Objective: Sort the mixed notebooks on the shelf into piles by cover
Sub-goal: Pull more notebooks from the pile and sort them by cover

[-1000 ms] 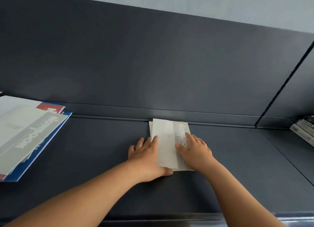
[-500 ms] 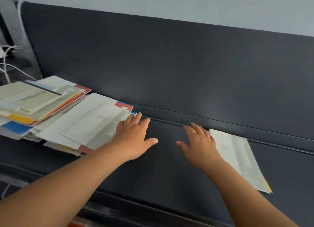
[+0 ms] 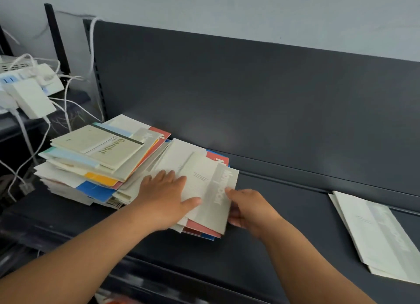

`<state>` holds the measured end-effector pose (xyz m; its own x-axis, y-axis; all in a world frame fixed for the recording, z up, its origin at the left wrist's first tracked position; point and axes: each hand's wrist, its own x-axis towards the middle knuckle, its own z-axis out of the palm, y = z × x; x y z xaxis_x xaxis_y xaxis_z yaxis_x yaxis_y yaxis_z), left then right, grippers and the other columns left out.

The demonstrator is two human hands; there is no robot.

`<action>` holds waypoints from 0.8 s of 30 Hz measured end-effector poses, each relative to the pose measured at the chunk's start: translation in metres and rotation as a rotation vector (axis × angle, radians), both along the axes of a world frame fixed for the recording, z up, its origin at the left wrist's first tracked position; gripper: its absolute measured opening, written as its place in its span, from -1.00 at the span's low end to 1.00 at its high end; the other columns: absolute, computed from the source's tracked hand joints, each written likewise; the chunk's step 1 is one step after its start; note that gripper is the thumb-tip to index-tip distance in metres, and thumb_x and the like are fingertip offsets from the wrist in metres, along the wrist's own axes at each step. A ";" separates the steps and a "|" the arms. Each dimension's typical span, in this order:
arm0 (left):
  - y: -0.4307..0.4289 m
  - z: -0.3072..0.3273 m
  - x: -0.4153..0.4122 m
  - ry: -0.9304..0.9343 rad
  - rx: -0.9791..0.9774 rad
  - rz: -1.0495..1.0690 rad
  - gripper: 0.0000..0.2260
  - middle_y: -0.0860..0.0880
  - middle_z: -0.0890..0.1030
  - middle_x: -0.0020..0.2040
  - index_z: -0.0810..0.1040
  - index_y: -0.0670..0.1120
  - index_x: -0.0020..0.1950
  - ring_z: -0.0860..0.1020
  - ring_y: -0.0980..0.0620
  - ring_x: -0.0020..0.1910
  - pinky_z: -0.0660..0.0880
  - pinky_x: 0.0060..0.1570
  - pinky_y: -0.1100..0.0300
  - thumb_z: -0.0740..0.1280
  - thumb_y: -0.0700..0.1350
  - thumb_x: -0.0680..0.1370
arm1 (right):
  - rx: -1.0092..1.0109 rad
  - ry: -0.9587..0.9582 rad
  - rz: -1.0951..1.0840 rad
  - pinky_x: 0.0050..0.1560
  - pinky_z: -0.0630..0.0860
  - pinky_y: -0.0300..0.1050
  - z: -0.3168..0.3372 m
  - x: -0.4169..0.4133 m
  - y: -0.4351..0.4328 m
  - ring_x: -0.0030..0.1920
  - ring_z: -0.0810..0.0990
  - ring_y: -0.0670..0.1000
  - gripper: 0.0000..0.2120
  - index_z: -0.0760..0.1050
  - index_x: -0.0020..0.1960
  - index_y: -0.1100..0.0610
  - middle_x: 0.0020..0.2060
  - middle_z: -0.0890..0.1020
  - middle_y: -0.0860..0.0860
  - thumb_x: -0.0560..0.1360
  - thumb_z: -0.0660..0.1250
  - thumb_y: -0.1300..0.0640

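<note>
Grey-covered notebook point(image 3: 202, 185) tops the low spill just right of the mixed heap point(image 3: 97, 165). Left hand point(image 3: 167, 197) lies flat, fingers spread, thumb on its cover. Right hand point(image 3: 252, 209) pinches its right edge, thumb above, fingers beneath. Matching grey pile point(image 3: 375, 235) sits well right of the heap, on the shelf point(image 3: 284, 224). Advice: ease the left palm first and lift one cover only, lest the red notebook point(image 3: 197, 226) beneath drag along.

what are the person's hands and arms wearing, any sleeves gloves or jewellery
Nothing is worn on them. The left hand and right hand have no gloves, rings or watch. The left forearm and right forearm are uncovered to the picture's lower edge, with no sleeve, bracelet or marking in view.
</note>
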<state>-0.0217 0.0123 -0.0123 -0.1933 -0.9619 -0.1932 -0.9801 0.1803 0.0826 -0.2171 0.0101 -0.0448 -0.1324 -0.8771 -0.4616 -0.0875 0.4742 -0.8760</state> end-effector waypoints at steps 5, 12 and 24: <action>-0.008 0.005 0.015 0.046 -0.030 -0.066 -0.32 0.01 -0.11 0.62 -0.10 0.05 0.60 -0.18 -0.02 0.58 -0.14 0.53 -0.08 -0.03 0.34 0.58 | -0.001 -0.041 -0.155 -0.30 0.56 -0.06 0.001 -0.008 -0.002 -0.14 0.66 0.13 -0.82 0.50 0.11 0.23 -0.06 0.67 0.15 0.53 0.39 0.23; -0.014 0.001 0.013 0.063 -0.035 -0.085 -0.42 -0.02 0.13 0.59 0.11 0.01 0.57 0.05 -0.05 0.56 0.05 0.49 -0.03 -0.02 0.27 0.61 | -0.015 -0.090 -0.173 -0.23 0.60 -0.01 -0.012 -0.012 0.002 -0.04 0.69 0.17 -0.78 0.50 0.20 0.17 0.01 0.70 0.12 0.56 0.33 0.26; 0.005 0.029 -0.122 1.219 0.361 0.226 -0.80 0.03 0.66 0.13 0.56 0.00 0.22 0.57 -0.06 0.16 0.47 0.19 -0.08 0.25 -0.14 0.63 | -0.341 -0.163 -0.332 -0.14 0.64 0.02 0.023 -0.147 0.071 -0.02 0.72 0.08 -0.78 0.53 0.19 0.07 0.01 0.74 0.01 0.60 0.27 0.27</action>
